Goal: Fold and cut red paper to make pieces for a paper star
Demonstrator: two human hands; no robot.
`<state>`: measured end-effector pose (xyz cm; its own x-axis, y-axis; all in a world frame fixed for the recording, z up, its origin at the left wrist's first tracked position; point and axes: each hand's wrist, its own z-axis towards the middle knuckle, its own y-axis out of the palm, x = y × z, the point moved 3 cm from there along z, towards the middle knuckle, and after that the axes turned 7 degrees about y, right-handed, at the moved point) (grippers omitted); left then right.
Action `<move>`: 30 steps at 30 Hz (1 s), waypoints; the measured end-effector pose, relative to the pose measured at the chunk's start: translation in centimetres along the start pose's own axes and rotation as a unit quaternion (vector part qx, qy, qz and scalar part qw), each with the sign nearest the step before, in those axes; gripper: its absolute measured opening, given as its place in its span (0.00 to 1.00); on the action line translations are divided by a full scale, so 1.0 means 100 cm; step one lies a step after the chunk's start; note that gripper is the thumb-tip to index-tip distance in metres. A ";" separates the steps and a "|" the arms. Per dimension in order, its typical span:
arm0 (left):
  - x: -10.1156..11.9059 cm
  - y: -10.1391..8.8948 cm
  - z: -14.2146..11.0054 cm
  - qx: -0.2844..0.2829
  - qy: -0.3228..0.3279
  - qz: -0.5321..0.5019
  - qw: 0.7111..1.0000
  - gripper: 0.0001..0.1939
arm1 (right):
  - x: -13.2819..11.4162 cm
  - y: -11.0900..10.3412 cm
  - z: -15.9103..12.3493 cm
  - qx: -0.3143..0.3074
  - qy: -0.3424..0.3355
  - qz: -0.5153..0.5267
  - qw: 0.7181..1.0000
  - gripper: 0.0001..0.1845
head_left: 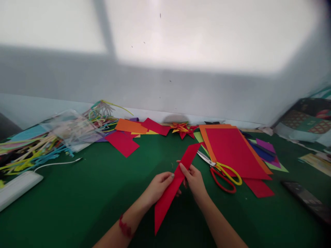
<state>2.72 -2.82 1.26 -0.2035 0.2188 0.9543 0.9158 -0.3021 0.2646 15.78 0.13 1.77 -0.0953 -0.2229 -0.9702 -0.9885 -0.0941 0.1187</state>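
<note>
A long strip of folded red paper [167,199] with slanted, pointed ends is held between my two hands above the green table. My left hand [160,186] pinches its left edge near the middle, thumb on top. On the other edge, a little higher up, my right hand [193,179] grips it with the thumb on top and the fingers behind. Parts of the fingers of both hands are hidden behind the paper. Close to the strip's upper end lie scissors [216,165] with one yellow and one red handle, their blades slightly apart.
Red and orange sheets [232,148] are stacked at the right, near a dark phone [306,199]. Folded paper stars [182,129] and loose red cards [123,143] lie along the wall. Pipe cleaners [38,151], a plastic bag [73,127] and a white power strip [20,187] are left.
</note>
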 end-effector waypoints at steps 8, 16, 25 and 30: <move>0.021 -0.023 0.004 0.058 0.129 0.077 0.987 0.15 | -0.001 -0.010 0.004 0.037 0.021 0.077 0.996 0.18; 0.037 -0.011 -0.006 -0.029 0.209 0.179 0.961 0.17 | 0.001 -0.009 0.005 0.022 0.059 0.123 0.990 0.18; 0.011 -0.014 0.005 0.078 0.140 0.054 0.986 0.15 | -0.010 0.009 -0.006 -0.104 0.032 0.129 0.986 0.24; 0.004 -0.009 0.004 0.078 0.073 -0.085 0.991 0.15 | -0.008 0.010 -0.008 -0.085 0.029 0.118 0.989 0.26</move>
<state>1.91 -2.07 1.39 -0.3965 0.1133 0.9110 0.9042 -0.1235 0.4088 14.95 -0.53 2.79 -0.3091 -0.3132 -0.8980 -0.9051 -0.1931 0.3789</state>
